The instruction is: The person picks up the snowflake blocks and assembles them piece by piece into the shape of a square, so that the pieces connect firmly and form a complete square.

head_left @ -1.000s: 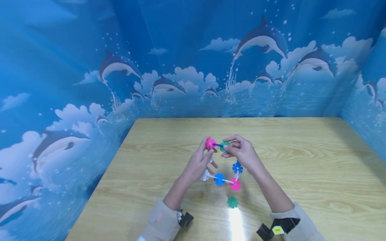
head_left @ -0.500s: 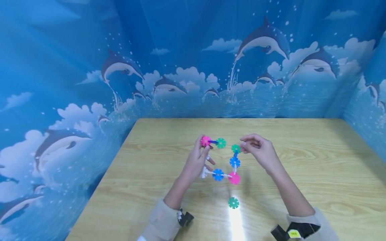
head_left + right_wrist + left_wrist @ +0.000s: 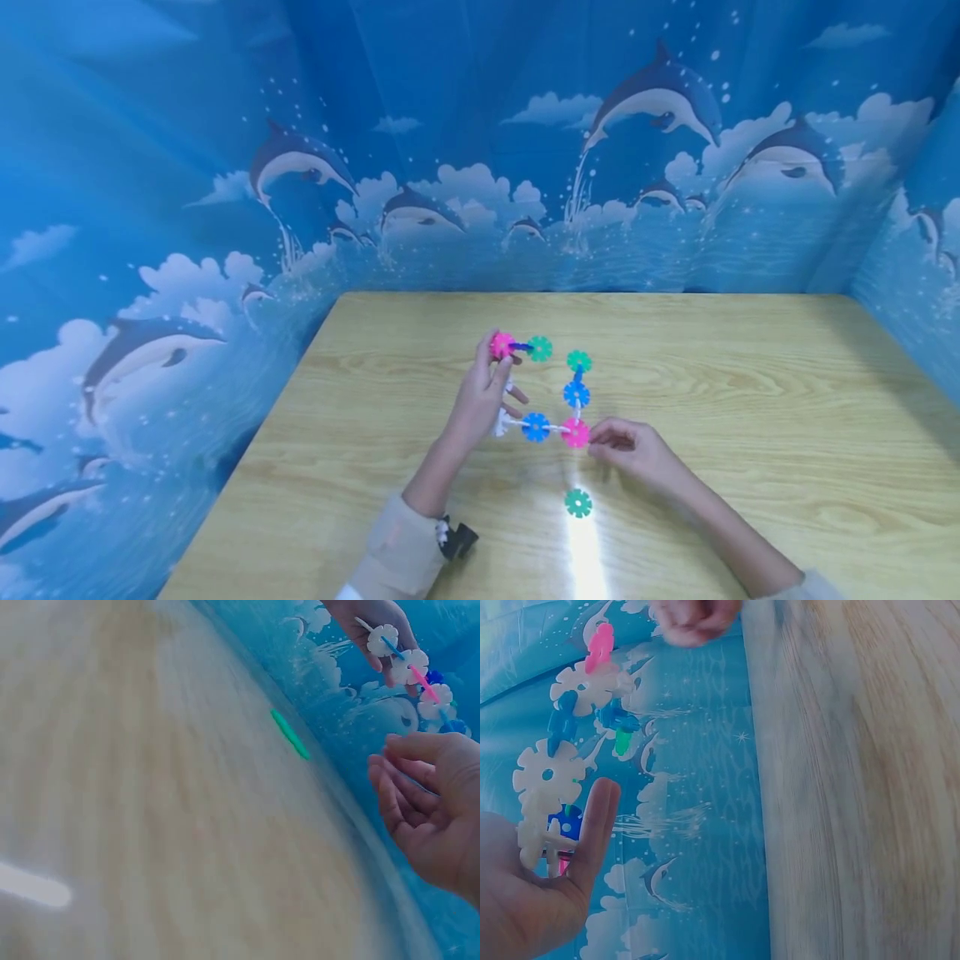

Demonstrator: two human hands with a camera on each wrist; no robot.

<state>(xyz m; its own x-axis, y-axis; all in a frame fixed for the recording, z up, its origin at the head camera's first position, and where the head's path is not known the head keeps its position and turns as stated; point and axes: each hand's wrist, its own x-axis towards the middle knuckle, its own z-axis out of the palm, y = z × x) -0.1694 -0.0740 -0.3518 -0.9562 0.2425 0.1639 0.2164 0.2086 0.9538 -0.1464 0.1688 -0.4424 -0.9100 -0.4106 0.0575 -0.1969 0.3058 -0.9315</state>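
My left hand (image 3: 480, 398) grips an open chain of interlocked plastic snowflake discs above the table, its fingers round the left side. Near the fingertips at the top sits a pink disc (image 3: 502, 346), linked through a dark blue one to a green disc (image 3: 540, 348). Blue (image 3: 536, 427), pink (image 3: 576, 432) and white discs form the lower side, and another green disc (image 3: 579, 361) tops the right side. A gap parts the two green ends. Beside the lower pink disc is my right hand (image 3: 628, 447), fingers loosely curled with nothing visible in them; contact with the chain is unclear.
A loose green disc (image 3: 578, 503) lies on the wooden table (image 3: 750, 375), just in front of the chain. Bright light reflects off the tabletop (image 3: 587, 558) there. A blue dolphin-print curtain (image 3: 465, 150) hangs behind and at the sides.
My right hand has let go of the green disc at the upper end, moved right, then down towards the lower pink disc. The left hand and chain have shifted slightly left and up.
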